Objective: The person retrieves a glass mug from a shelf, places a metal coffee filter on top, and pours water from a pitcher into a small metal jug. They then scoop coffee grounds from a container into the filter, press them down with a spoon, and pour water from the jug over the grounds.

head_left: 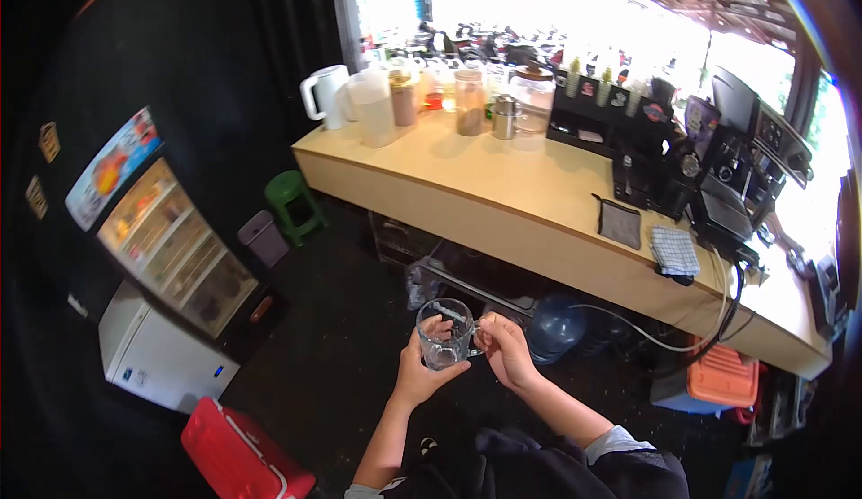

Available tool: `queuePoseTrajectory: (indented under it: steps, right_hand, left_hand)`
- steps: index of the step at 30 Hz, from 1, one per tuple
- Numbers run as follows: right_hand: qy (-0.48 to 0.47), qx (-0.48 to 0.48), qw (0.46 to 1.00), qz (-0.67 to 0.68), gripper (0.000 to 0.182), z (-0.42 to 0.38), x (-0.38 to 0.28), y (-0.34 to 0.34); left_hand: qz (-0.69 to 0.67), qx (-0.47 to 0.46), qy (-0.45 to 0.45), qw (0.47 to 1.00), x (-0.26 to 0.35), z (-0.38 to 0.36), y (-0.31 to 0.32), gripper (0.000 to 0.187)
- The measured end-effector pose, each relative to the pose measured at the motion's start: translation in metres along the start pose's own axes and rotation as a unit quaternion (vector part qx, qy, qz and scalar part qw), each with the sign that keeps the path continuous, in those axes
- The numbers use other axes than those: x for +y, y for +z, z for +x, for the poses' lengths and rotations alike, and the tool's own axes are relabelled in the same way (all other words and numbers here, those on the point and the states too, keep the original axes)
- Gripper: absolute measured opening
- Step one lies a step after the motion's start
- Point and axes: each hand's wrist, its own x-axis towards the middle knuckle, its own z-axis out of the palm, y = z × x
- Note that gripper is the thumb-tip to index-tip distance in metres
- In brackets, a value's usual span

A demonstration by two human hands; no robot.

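A clear glass mug (446, 327) is held out in front of me, above the dark floor and short of the counter. My left hand (420, 373) wraps round its left side and lower body, with the thumb across the front and fingers showing through the glass. On the right, my right hand (505, 346) pinches the mug's handle. The mug leans slightly, and I look down into its open top. I cannot make out any contents in it.
A long wooden counter (449, 169) crosses ahead, bearing pitchers (371, 109), jars, a coffee machine (723, 212) and a checked cloth (674, 251). Underneath are a blue water jug (557, 327) and an orange-lidded box (723, 376). At left stand a drinks fridge (180, 248), green stool (292, 198) and red cooler (238, 454).
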Motion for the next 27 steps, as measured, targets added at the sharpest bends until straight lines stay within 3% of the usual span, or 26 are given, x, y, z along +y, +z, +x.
queuePoseTrajectory:
  steps: [4,6,10,17,20,22,27]
  right_hand:
    - [-0.060,0.101,0.993,-0.008,0.027,0.036,-0.015,-0.018]
    - [-0.085,0.130,0.988,0.000,0.026,0.058,-0.030,-0.037]
    - [-0.160,0.168,0.972,-0.025,0.025,0.109,-0.060,-0.077]
    - [-0.212,0.186,0.958,-0.058,0.022,0.198,-0.125,-0.142]
    - [-0.242,0.183,0.949,-0.089,0.021,0.232,-0.148,-0.164]
    - [-0.228,0.198,0.950,-0.076,0.021,0.248,-0.153,-0.174]
    - [-0.213,0.208,0.955,-0.012,0.021,0.278,-0.154,-0.188]
  left_hand:
    - [-0.052,-0.066,-0.018,0.996,-0.024,0.063,0.013,0.085]
    - [-0.030,-0.066,0.025,0.997,-0.029,0.097,0.031,0.086]
    - [0.007,-0.076,0.103,0.992,-0.050,0.176,0.067,0.082]
    - [-0.002,-0.145,0.132,0.980,-0.067,0.313,0.117,0.082]
    - [-0.048,-0.201,0.112,0.972,-0.077,0.366,0.127,0.087]
    - [-0.122,-0.287,0.029,0.950,-0.085,0.398,0.131,0.093]
    - [-0.050,-0.373,0.049,0.925,-0.110,0.455,0.127,0.095]
